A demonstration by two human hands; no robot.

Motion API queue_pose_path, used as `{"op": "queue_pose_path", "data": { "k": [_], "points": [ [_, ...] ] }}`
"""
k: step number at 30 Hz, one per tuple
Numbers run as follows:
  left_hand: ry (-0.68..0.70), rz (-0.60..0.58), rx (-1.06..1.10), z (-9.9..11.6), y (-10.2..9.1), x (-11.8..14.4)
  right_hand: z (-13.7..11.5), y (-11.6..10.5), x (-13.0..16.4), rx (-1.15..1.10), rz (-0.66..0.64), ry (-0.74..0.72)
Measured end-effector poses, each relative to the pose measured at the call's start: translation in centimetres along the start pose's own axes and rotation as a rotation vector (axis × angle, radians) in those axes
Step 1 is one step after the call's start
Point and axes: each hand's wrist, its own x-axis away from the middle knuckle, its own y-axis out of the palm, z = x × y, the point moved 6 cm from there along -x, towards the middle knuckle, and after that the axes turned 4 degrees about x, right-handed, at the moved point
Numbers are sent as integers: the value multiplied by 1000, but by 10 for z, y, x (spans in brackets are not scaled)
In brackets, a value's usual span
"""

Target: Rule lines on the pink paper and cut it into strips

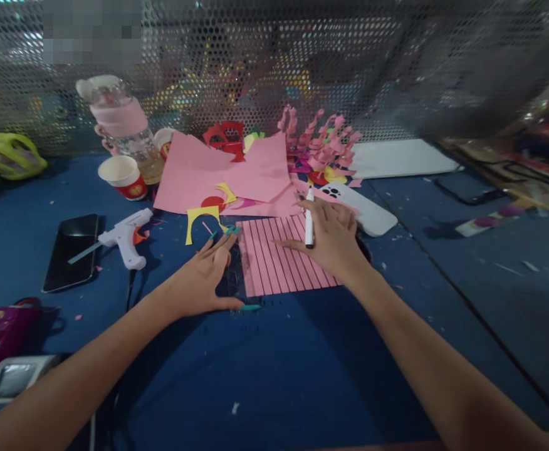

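Bare blue table [274, 376] open nearest camera. Left hand [203, 275], fingers spread, presses clear ruler [235, 269] at left edge of lined pink sheet [279, 260]. Right hand [333, 241] pinches white marker [309, 219] over sheet. Beyond: pink paper [218, 172], white phone [363, 210].

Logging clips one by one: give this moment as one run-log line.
left hand: flat on ruler | right hand: holds marker on lined pink paper | glue gun left

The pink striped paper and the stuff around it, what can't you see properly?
Head view only:
- Pink striped paper: right part hidden under the right hand.
- Clear ruler: partly under the left hand.
- Things behind the mesh screen: blurred.
- Top left: pixelated patch.
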Motion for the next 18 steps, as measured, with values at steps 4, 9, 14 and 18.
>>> {"op": "queue_pose_path", "data": {
  "k": [4, 9, 14, 18],
  "points": [
    [-2, 1, 3, 0, 0, 0, -1, -1, 0, -1, 5, -8],
    [2, 2, 13, 0, 0, 0, 0, 0, 0, 3, 3, -9],
    [-4, 8, 15, -1, 0, 0, 1, 0, 0, 5, 9, -6],
    [-8, 7, 24, 0, 0, 0, 0, 0, 1, -1, 6, 0]
  ]
}}
